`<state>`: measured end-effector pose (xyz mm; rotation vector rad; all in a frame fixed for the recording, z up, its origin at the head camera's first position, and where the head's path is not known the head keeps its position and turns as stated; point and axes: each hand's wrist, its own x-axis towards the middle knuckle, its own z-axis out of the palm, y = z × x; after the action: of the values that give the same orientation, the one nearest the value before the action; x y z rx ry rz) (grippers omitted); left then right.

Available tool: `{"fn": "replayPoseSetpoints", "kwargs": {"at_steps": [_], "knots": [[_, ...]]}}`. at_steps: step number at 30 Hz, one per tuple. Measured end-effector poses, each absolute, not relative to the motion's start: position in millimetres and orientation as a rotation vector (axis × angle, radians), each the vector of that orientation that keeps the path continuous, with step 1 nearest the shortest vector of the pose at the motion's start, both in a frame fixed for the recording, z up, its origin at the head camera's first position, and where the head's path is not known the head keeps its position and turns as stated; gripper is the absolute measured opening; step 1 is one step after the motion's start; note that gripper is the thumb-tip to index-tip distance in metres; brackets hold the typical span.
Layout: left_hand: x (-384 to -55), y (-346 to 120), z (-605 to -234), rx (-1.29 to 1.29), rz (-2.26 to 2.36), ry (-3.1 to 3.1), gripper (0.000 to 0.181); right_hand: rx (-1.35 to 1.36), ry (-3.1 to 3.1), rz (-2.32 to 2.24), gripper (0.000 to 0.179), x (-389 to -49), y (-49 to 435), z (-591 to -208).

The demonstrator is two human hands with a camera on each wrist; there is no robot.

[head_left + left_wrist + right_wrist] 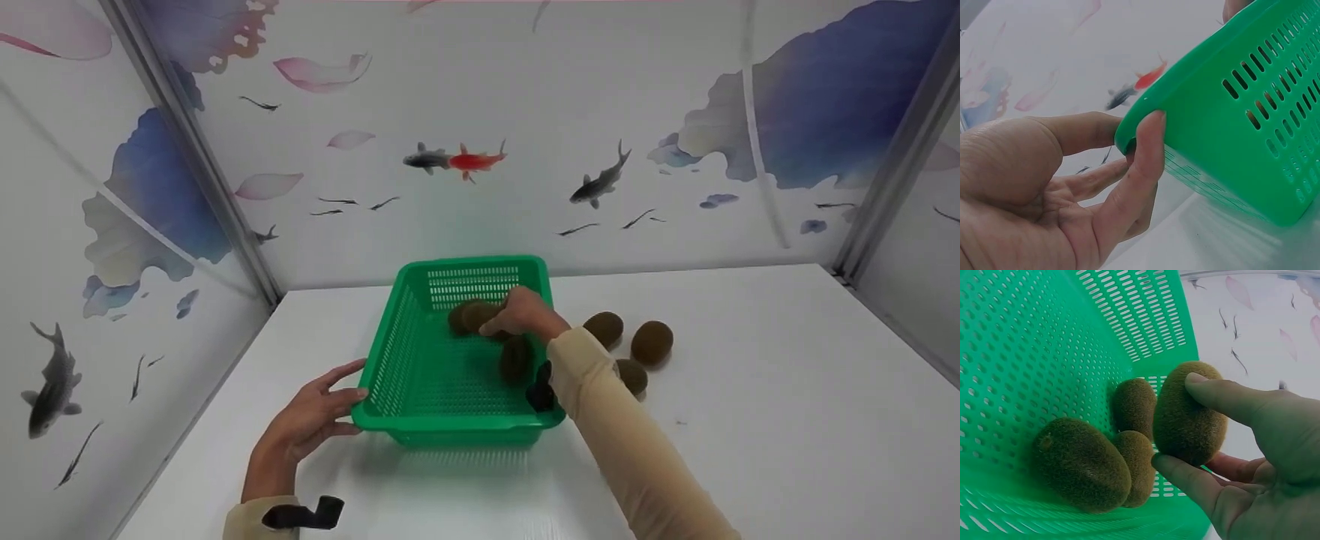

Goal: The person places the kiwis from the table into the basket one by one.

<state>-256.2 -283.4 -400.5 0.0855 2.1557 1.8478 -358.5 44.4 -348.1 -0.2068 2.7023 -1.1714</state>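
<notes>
A green plastic basket (450,422) with slotted walls stands on the white table. My left hand (319,412) grips its rim at the near left corner; in the left wrist view the thumb and fingers pinch the green edge. My right hand (525,313) is inside the basket, near its right wall. Between thumb and fingers it holds a brown fuzzy kiwi (1190,416), clearest in the right wrist view. Beside that one, three more kiwis lie in the basket: a near kiwi (1081,464), a middle kiwi (1141,469) and a farther kiwi (1133,405).
On the table right of the basket lie three kiwis: a back kiwi (604,328), a right kiwi (652,343) and a front kiwi (632,376), partly behind the right sleeve (622,420). White panels (480,217) painted with fish and petals stand around the table.
</notes>
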Motion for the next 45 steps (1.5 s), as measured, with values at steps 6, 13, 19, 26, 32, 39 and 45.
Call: {"fn": "replayPoseSetpoints", "kwargs": {"at_steps": [6,13,19,26,32,39,45], "knots": [[-257,-281,-402,0.097,1.844,2.168,0.077,-0.162,2.699,-1.115,0.022,-356,45,-350],[-257,-281,-402,0.095,1.836,2.165,0.078,-0.093,2.691,-1.092,0.025,-353,47,-350],[-256,-280,-402,0.081,1.844,2.156,0.077,-0.125,2.766,-1.022,0.017,-355,46,-352],[-256,-278,-402,0.071,1.843,2.156,0.077,-0.144,2.695,-1.063,0.015,-355,57,-345],[-256,-281,-402,0.085,1.847,2.152,0.077,-0.265,2.628,-1.12,0.02,-351,70,-334],[-256,-285,-403,0.095,1.84,2.146,0.077,-0.301,2.596,-1.168,0.037,-339,83,-322],[-257,-286,-402,0.106,1.84,2.143,0.077,-0.361,2.628,-1.208,0.047,-321,98,-303]]}}
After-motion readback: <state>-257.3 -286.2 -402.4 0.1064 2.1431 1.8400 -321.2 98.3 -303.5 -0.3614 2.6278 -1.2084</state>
